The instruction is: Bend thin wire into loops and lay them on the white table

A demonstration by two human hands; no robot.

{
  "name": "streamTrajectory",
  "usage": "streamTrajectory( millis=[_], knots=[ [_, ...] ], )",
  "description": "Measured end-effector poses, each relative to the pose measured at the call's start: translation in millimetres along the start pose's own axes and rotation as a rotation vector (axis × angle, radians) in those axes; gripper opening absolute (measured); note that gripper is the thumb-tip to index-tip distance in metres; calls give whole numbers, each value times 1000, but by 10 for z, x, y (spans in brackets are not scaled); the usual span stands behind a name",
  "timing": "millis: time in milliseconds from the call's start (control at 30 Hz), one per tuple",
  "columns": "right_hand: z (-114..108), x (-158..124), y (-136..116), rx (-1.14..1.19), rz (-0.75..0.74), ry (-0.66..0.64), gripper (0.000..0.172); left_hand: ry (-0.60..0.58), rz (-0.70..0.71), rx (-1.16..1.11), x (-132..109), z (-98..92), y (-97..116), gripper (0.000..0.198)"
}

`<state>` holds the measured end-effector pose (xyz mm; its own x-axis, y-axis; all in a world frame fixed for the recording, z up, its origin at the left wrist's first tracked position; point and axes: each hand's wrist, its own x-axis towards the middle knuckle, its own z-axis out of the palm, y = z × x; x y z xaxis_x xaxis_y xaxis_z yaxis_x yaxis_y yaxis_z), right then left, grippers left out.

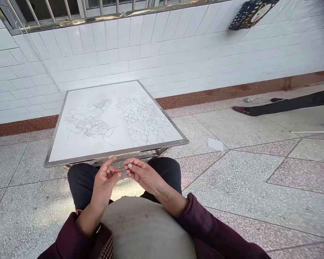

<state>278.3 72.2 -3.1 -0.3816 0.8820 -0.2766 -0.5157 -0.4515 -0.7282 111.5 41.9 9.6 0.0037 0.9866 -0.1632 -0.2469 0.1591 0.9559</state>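
Observation:
My left hand (106, 180) and my right hand (140, 173) meet above my knees, just in front of the low table's near edge. Both pinch a thin piece of wire (120, 172) that curves into a small loop between the fingertips. On the white tabletop (78, 151), a tangle of loose wire pieces (89, 120) lies on the left. Several bent wire loops (143, 120) lie in rows on the right.
The small metal-framed table stands against a white tiled wall (162, 46). Speckled floor tiles (259, 169) stretch to the right, with a scrap of white paper (215, 144). Another person's leg and shoe (272, 107) reach in at the far right.

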Motion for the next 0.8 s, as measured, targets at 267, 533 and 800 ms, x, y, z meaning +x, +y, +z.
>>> streamTrajectory(
  millis=[267, 533, 800],
  knots=[
    [1, 13, 24, -2, -14, 19, 21, 0, 38, 14, 19, -9, -28, 63],
    [-16, -5, 22, -108, -22, -42, 23, 31, 70, 67, 38, -36, -71, 54],
    [-161, -29, -190, -1184, -800, -135, 22, 26, 25, 54, 29, -52, -22, 53]
  ],
)
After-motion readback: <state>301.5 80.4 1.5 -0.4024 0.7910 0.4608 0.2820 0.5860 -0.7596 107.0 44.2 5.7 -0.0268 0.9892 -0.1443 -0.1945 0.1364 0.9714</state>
